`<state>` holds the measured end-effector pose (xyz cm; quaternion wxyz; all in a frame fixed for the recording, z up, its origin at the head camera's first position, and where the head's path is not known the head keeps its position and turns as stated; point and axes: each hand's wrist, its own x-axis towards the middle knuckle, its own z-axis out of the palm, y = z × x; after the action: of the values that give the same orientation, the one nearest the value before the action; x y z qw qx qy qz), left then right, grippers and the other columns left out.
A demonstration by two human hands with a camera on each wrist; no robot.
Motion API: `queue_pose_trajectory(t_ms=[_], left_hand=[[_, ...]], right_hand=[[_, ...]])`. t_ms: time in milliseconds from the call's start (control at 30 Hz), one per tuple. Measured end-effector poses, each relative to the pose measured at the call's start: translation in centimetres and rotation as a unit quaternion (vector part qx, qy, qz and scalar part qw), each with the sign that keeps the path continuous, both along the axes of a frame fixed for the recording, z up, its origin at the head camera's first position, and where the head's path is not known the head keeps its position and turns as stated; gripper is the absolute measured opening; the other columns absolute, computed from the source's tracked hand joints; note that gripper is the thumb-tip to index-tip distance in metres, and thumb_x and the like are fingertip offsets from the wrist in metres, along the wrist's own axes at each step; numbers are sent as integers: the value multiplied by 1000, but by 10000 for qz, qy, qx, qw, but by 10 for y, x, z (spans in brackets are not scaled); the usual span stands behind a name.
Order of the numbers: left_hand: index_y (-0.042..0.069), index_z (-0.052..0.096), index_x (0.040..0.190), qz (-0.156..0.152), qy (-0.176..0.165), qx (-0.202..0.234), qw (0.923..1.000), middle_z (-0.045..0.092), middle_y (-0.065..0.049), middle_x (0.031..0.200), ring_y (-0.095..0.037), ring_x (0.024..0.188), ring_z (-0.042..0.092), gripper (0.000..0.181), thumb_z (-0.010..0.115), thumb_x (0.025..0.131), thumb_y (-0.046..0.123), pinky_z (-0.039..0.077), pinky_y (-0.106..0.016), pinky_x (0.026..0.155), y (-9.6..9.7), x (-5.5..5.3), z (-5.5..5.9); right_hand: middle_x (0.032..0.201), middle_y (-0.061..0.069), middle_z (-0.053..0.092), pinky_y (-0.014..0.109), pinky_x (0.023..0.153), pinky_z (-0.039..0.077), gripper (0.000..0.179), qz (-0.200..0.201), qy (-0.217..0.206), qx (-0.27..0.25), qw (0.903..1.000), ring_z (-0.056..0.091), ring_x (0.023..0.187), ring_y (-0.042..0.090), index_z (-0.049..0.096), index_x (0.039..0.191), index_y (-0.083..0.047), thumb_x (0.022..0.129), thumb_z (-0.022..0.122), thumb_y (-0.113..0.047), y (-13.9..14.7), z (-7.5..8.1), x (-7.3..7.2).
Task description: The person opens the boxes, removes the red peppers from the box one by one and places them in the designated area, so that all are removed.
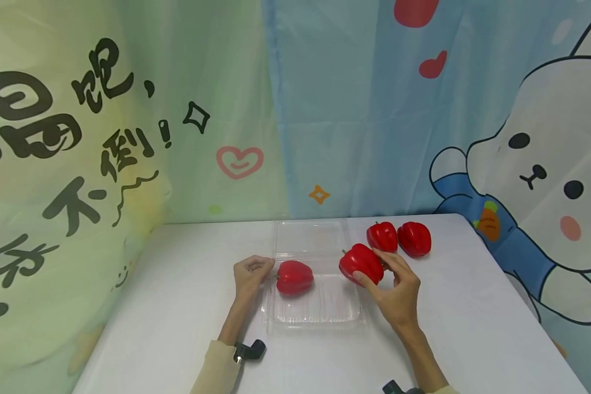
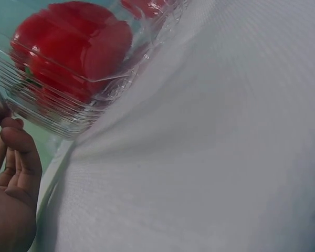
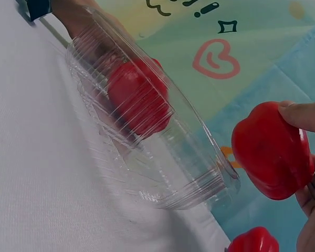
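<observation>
On a white table (image 1: 167, 323), the left hand (image 1: 251, 274) pinched the left edge of a clear box (image 1: 320, 320), perhaps steadying it around one pepper (image 1: 294, 278); the right hand (image 1: 399, 287) grasped a second pepper (image 1: 360, 264) by thumb and fingertips, probably for control. Two more peppers (image 1: 415, 239) lay beyond, both visible only in the head view.

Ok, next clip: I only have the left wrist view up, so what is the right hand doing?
Observer: The right hand is holding a red pepper.
Operator: Any others out of my frame?
Observer: Yes, two more peppers sit side by side on the white table, beyond that hand.
Operator: And the clear container, is it closed?
Observer: No, its lid lies folded open on the far side.
</observation>
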<state>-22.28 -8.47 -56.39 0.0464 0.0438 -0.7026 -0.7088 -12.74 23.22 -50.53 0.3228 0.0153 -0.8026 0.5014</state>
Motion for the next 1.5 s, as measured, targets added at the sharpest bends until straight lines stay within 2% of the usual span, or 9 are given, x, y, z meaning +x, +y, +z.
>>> queue_pose_trajectory(t_ms=[200,600,700,867,933,1367,1500], left_hand=[[-10,77,99,-47,48,-79,9999,80,-15,78,-7,60,64,21,85,92,8,48,-19,55,-1,0,0],[-9,78,99,16,-29,-115,9999,79,-11,75,-7,60,62,21,85,92,10,48,-19,56,0,-2,-1],[-9,78,99,-9,-36,-73,10000,78,-10,73,-8,60,62,21,85,92,9,47,-19,56,1,-1,0],[-8,78,99,-24,-66,-64,10000,78,-12,75,-9,60,62,21,85,92,10,47,-19,56,1,-1,0],[-8,78,99,-20,-64,-80,9999,79,-13,76,-8,60,62,21,85,92,10,47,-19,56,1,-1,0],[-5,79,99,20,-98,-126,9999,82,-16,85,-10,63,66,20,86,91,12,49,-20,57,0,1,2],[-5,79,99,14,-93,-149,9998,82,-15,84,-10,63,66,20,86,91,12,50,-20,57,0,1,1]], right_hand=[[134,11,76,8,95,53,73,-156,-11,-46,9999,65,108,10,74,140,-13,73,99,-4,2,-1,0],[136,15,75,10,99,53,69,-575,62,-110,9983,65,109,1,73,141,-11,76,97,-5,10,-7,-2],[135,16,75,9,98,53,69,-615,104,-141,9980,64,107,1,73,140,-9,75,97,-4,11,-8,-2],[133,17,76,7,97,51,67,-675,154,-271,9972,66,104,12,74,139,-9,76,97,-4,10,-9,-2],[133,16,76,7,98,51,66,-721,118,-308,9969,66,104,15,74,139,-10,77,97,-6,10,-9,-2],[138,10,74,10,99,51,69,-1193,-364,-320,9917,64,107,6,71,144,-11,80,96,-12,14,-18,1],[139,9,75,15,99,52,68,-1260,-411,-375,9905,66,107,11,71,145,-12,81,96,-13,16,-20,2]])
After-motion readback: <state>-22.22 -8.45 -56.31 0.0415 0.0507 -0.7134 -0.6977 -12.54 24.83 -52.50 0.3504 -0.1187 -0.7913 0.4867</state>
